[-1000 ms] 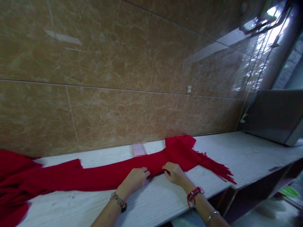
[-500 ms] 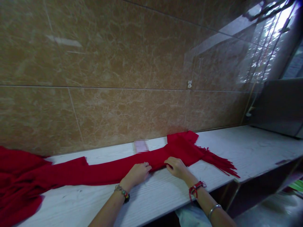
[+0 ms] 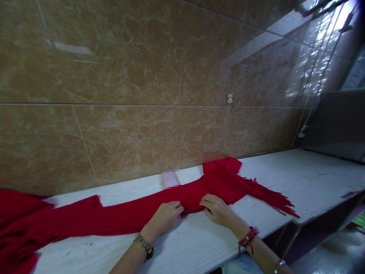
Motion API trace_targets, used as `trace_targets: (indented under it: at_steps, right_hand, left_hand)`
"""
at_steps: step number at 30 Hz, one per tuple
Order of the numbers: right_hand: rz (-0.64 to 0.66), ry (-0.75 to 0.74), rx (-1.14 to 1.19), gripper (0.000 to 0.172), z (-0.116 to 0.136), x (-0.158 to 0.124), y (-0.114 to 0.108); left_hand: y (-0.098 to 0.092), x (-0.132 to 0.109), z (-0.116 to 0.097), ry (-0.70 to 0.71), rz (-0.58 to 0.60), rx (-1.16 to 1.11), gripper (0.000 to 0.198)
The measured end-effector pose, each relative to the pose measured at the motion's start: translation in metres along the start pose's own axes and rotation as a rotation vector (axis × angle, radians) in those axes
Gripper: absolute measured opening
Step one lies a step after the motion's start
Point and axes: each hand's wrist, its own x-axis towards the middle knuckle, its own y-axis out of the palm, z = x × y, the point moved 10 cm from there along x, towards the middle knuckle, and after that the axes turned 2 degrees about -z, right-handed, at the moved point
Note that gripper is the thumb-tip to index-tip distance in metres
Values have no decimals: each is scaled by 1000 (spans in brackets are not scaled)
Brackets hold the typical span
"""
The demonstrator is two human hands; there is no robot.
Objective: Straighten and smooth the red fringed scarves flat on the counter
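A long red scarf (image 3: pixel 125 215) lies folded lengthwise across the white wood-grain counter (image 3: pixel 182 243). Its fringed end spreads to the right, and a bunched heap of red cloth (image 3: pixel 17 224) lies at the far left. My left hand (image 3: pixel 167 216), with a ring and a beaded bracelet, has its fingers curled on the scarf's near edge at the middle. Just to the right, my right hand (image 3: pixel 214 207) pinches the same edge, thumb and fingers bent in. A red cord bracelet circles my right wrist.
A small pale blurred card (image 3: pixel 170 179) lies behind the scarf, by the brown marble-tiled wall (image 3: pixel 137 137). At the counter's right end stands a large dark grey box-like object (image 3: pixel 336 125). Open shelf space shows under the counter's front edge at right.
The view has shifted slightly, so the counter's left part sits lower. Both hands stay at the scarf's near edge with almost the same grip.
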Motion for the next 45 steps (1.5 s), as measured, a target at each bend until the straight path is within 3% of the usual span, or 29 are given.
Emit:
trace_targets:
  at_steps: [3, 5, 11, 14, 20, 25, 29, 33, 36, 40, 45]
  right_hand:
    - [88, -3, -59, 34, 8, 4, 8]
    - [165, -47, -89, 29, 18, 12, 14]
    - [362, -312, -140, 13, 54, 33, 36]
    - [329, -346, -140, 13, 59, 30, 38]
    - [123, -228, 18, 18, 46, 25, 20]
    - [186, -166, 143, 13, 37, 25, 30]
    - [133, -93, 200, 14, 32, 28, 24]
    - [123, -80, 177, 19, 36, 31, 21]
    - [110, -86, 146, 14, 37, 29, 24]
    - [76, -90, 140, 15, 32, 26, 28]
    - [140, -122, 220, 17, 24, 29, 28]
  left_hand:
    - [5, -9, 0, 19, -1, 28, 15]
    - [7, -16, 2, 14, -6, 48, 16]
    - [2, -28, 8, -7, -19, 72, 18]
    - [3, -27, 4, 5, -27, 82, 15]
    - [6, -24, -3, 24, -53, 86, 15]
    - [1, -22, 5, -19, -112, 53, 20]
    - [2, -23, 8, -42, -128, 42, 25]
    - [-1, -23, 11, -80, -152, 24, 17]
    - [-5, -22, 12, -94, -167, 16, 11]
    - [-3, -21, 14, -106, -121, 14, 10]
    - [3, -23, 24, -175, -58, -23, 15]
